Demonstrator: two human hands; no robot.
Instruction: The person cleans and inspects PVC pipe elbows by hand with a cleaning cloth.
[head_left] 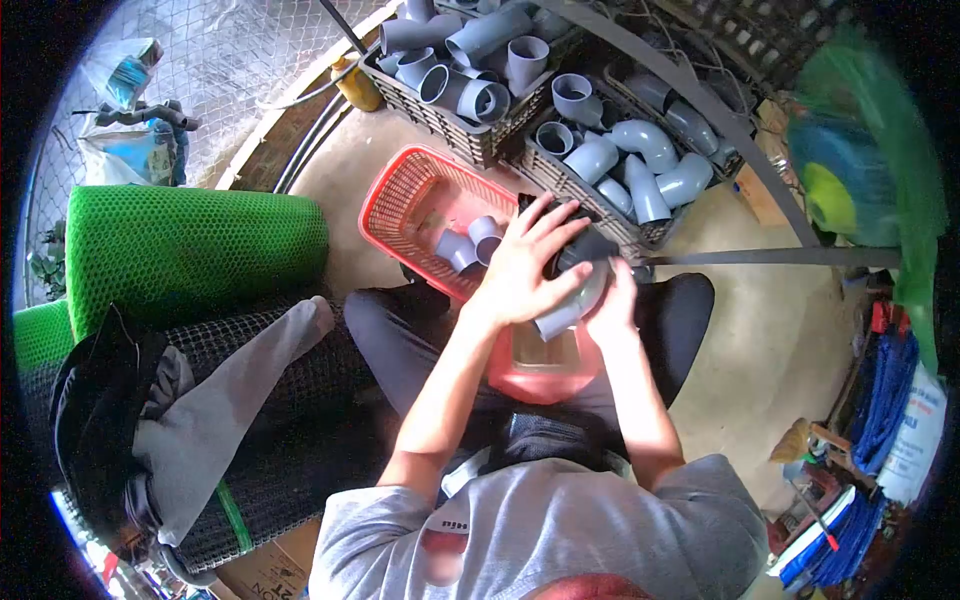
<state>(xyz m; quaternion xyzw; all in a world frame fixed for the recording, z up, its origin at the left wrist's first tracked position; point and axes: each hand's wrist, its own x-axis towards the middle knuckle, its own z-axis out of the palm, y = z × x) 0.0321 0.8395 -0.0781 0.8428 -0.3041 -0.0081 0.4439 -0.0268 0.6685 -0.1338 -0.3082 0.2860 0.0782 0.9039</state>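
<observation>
Between my two hands is a grey pipe fitting (pixel 575 307) with a black piece (pixel 582 252) against its upper end. My left hand (pixel 525 265) lies over the black piece and the fitting from the left, fingers spread. On the right side my right hand (pixel 612 305) is wrapped round the fitting, its fingers partly hidden behind it. Below the hands, between my legs, sits a pink-red container (pixel 540 388). A red basket (pixel 392 200) beyond my left hand has a few grey fittings (pixel 457 250) in it.
Dark crates (pixel 480 150) full of grey fittings stand at the top. A green mesh roll (pixel 200 250) and a black mesh roll (pixel 300 430) with clothing on it lie left. Blue bundles (pixel 885 400) are at the right. A dark strap (pixel 775 257) runs beside my right knee.
</observation>
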